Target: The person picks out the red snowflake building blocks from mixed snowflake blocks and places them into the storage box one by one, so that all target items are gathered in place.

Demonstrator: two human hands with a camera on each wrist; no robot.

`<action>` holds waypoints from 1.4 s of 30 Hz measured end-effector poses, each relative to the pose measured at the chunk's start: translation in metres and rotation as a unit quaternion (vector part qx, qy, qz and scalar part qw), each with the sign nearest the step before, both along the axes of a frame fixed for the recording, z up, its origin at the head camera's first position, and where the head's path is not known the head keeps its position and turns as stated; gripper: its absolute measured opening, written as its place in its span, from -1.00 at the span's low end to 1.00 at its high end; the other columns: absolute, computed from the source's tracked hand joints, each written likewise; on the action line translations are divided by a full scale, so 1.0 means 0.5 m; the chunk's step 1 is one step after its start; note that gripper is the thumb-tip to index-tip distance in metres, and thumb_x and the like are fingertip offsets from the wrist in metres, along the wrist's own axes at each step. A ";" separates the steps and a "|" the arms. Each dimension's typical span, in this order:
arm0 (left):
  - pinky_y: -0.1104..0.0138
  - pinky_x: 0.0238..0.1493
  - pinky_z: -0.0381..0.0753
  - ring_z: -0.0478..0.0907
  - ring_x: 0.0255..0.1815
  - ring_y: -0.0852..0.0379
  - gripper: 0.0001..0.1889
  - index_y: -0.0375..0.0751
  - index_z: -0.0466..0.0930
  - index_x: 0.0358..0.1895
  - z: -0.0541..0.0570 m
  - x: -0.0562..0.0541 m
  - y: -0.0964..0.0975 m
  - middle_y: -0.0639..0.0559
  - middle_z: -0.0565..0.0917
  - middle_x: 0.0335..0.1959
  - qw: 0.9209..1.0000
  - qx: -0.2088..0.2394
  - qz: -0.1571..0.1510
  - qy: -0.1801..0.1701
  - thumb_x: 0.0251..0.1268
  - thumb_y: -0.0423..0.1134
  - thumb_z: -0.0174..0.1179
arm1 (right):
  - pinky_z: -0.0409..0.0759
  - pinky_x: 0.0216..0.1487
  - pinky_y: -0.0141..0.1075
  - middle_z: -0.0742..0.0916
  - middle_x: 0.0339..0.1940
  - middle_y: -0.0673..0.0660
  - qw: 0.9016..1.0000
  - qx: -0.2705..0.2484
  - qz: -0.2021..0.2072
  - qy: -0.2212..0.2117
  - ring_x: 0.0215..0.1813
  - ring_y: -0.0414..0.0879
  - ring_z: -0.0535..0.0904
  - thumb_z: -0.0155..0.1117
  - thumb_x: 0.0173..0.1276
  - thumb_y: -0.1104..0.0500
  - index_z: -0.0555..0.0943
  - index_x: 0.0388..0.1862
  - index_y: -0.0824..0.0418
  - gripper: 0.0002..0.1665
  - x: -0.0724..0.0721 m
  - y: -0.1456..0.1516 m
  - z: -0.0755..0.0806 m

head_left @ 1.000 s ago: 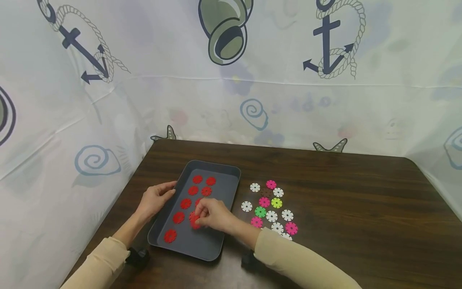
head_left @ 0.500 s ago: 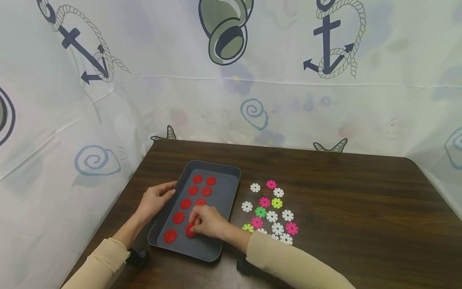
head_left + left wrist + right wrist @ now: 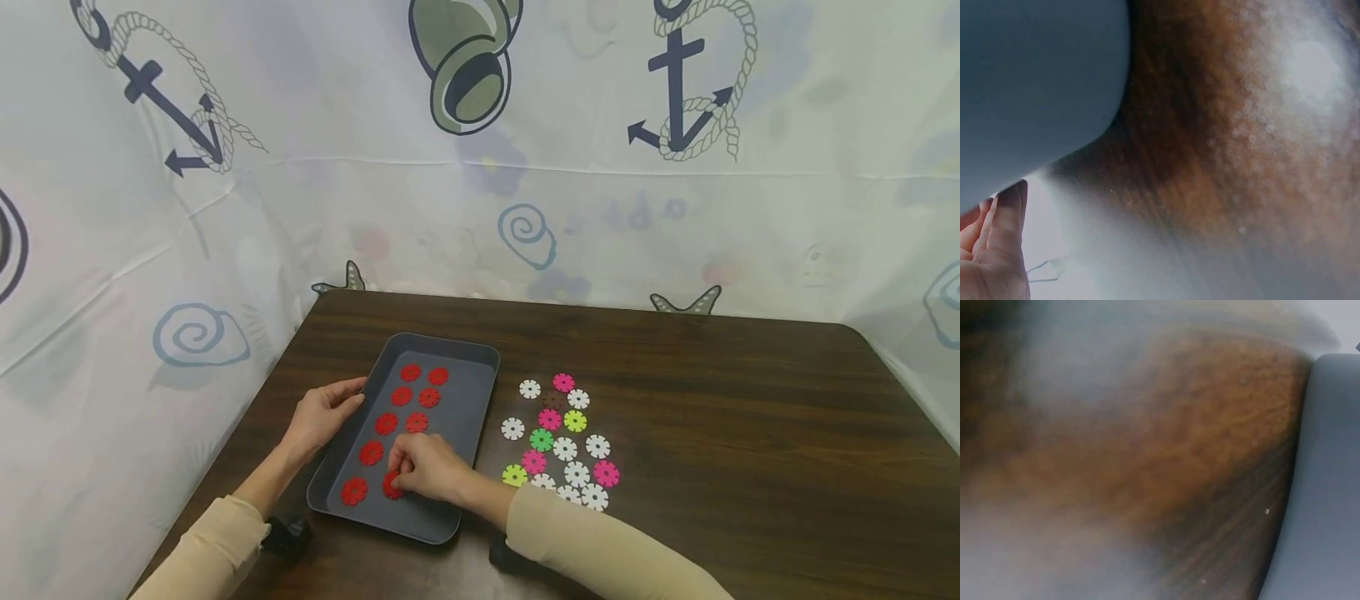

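Observation:
A dark grey baking tray [image 3: 420, 521] lies on the table, with red notched plastic discs [image 3: 371, 452] laid inside in two rows. My left hand [image 3: 318, 418] grips the tray's left rim with thumb and fingers. In the left wrist view, the fingers of that left hand [image 3: 999, 234] reach the edge of the tray [image 3: 1041, 75]. Over the near part of the tray, my right hand [image 3: 429, 471] pinches a red disc [image 3: 392, 485] at the near end of the right row. Its fingertips partly cover that disc. The right wrist view shows the tray's side [image 3: 1322, 481] but no hand.
Right of the tray, loose white discs [image 3: 566, 449], pink discs [image 3: 606, 473], yellow discs [image 3: 575, 421], a green disc [image 3: 541, 440] and a brown disc [image 3: 553, 400] lie on the brown wooden table [image 3: 720, 417]. A printed curtain [image 3: 390, 200] hangs behind it.
My right hand has moved nearer and slightly left with the red disc, down to the near end of the right row. The left hand stays at the tray's rim.

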State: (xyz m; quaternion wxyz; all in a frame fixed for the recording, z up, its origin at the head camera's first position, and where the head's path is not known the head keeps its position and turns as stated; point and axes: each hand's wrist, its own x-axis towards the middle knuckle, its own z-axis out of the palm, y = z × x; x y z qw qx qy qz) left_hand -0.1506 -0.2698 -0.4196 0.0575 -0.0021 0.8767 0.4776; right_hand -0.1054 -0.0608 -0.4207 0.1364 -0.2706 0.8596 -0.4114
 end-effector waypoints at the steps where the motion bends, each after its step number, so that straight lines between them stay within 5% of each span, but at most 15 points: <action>1: 0.43 -0.29 0.58 0.57 -0.01 -0.07 -0.56 -0.31 0.40 0.27 0.000 0.000 0.000 -0.27 0.54 0.15 1.000 0.001 0.000 0.000 0.39 -0.22 0.08 | 0.32 -0.50 -0.54 0.55 -0.70 -0.09 1.000 0.003 0.001 0.005 -0.61 -0.40 0.35 0.47 0.01 0.34 0.57 -0.49 0.18 -0.79 0.000 0.000 -0.001; 25: 0.38 -0.31 0.61 0.60 -0.07 -0.03 -0.56 -0.27 0.40 0.28 -0.007 0.002 -0.003 -0.27 0.54 0.15 1.000 0.012 0.004 -0.007 0.39 -0.22 0.07 | 0.29 -0.49 -0.57 0.53 -0.67 -0.12 0.994 0.051 0.026 0.095 -0.53 -0.41 0.35 0.48 0.04 0.27 0.54 -0.52 0.15 -0.77 0.005 -0.008 -0.012; 42: 0.38 -0.31 0.61 0.60 -0.07 -0.02 -0.56 -0.30 0.40 0.28 -0.001 0.001 0.000 -0.28 0.54 0.15 1.000 0.004 0.000 -0.004 0.39 -0.21 0.08 | 0.27 -0.50 -0.57 0.52 -0.66 -0.11 0.992 0.057 0.022 0.113 -0.50 -0.39 0.34 0.48 0.03 0.26 0.53 -0.52 0.15 -0.76 0.007 -0.007 -0.012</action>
